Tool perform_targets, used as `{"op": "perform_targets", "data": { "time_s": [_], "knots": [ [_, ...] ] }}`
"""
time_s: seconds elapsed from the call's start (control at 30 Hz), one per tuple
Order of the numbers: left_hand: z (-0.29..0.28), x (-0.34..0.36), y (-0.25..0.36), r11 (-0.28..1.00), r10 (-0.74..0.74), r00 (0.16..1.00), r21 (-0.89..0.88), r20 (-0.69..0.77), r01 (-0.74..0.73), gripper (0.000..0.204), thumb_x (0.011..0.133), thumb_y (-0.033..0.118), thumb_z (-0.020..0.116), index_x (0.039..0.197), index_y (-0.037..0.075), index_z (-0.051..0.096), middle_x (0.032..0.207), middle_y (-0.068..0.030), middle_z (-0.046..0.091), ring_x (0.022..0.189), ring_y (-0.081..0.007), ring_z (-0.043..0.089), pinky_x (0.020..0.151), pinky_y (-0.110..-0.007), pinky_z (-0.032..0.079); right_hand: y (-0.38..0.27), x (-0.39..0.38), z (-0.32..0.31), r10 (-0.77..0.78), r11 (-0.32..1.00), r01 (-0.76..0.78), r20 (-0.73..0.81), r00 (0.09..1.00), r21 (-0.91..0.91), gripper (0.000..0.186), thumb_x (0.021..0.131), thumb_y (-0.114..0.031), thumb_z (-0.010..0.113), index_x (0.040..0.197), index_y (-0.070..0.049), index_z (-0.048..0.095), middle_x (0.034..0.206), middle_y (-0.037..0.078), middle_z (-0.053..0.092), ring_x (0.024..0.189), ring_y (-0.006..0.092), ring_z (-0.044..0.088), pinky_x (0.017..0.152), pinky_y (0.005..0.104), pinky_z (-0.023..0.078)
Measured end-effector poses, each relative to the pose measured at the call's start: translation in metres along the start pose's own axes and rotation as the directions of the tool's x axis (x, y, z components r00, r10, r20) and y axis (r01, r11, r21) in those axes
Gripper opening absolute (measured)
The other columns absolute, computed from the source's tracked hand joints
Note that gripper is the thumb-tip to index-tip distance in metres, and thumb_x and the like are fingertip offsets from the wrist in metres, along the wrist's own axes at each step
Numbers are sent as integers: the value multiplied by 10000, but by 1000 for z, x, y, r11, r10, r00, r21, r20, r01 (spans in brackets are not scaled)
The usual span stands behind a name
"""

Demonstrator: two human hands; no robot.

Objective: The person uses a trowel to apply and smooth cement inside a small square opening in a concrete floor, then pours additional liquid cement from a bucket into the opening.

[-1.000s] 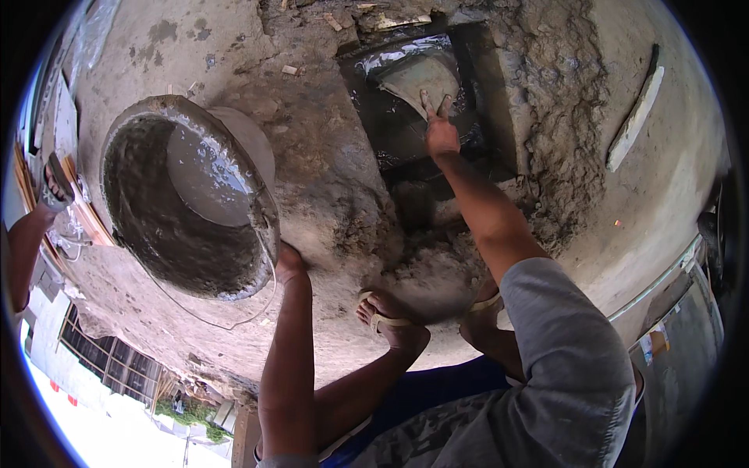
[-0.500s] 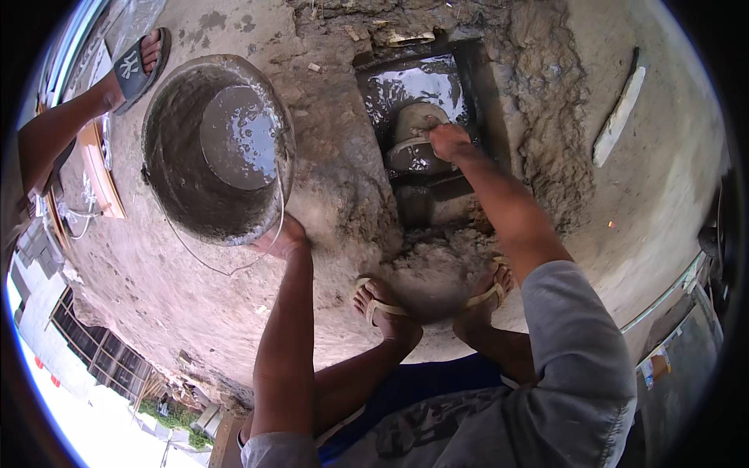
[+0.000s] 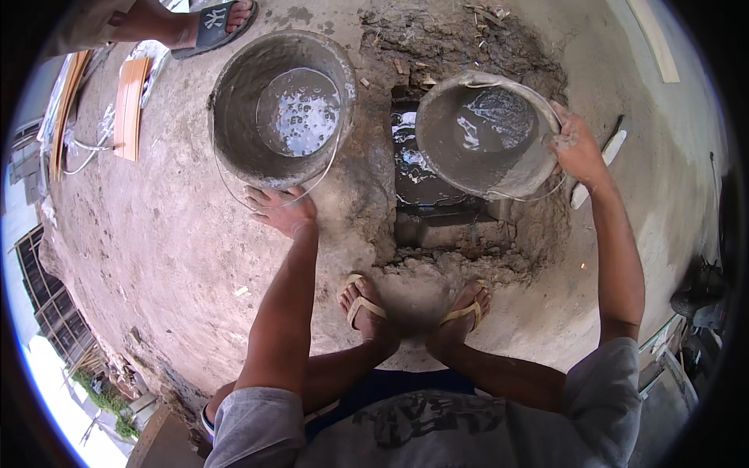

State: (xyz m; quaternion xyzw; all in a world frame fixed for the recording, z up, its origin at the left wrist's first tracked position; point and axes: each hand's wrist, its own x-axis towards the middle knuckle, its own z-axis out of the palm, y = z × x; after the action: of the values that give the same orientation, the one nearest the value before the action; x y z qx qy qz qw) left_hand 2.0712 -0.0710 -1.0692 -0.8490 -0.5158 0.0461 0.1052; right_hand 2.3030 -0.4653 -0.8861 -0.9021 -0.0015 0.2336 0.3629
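My right hand grips the right side of a mud-coated bucket, which is tilted over the rectangular pit with murky grey liquid in its bottom. Shiny dark water shows in the pit along the bucket's left side; the rest is hidden beneath it. My left hand lies with fingers spread on the concrete just below a second grey bucket, under its hanging wire handle. That bucket stands upright, with grey, bubbly liquid at its bottom.
Another person's sandaled foot is at upper left, near wooden strips. Broken mortar edges the pit. A pale batten lies at right, a pale board above it. My sandaled feet are below the pit.
My right hand has brought the submerged bucket up and to the right, out of the pit. The other bucket appears higher in view. The other person's foot has moved rightward and up.
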Motion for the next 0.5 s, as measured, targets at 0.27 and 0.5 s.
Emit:
{"op": "perform_targets", "data": {
  "time_s": [0.27,0.5],
  "knots": [
    [-17,-2,-4,994,-15,1000,-109,14,16,664,891,400,423,1432,43,281,1523,-168,183,1405,-334,164,1139,-503,104,-118,-17,-49,-626,737,501,-180,758,-453,556,750,-117,656,1288,-69,523,991,169,585,975,327,562,910,380,422],
    [-23,-3,-6,986,-14,999,-164,45,21,636,887,376,453,1408,36,324,1520,-179,187,1398,-345,177,1139,-503,107,-232,-25,47,-677,651,758,-469,567,-23,460,735,-12,535,1195,9,544,976,244,610,945,313,613,812,348,473]
  ]
}}
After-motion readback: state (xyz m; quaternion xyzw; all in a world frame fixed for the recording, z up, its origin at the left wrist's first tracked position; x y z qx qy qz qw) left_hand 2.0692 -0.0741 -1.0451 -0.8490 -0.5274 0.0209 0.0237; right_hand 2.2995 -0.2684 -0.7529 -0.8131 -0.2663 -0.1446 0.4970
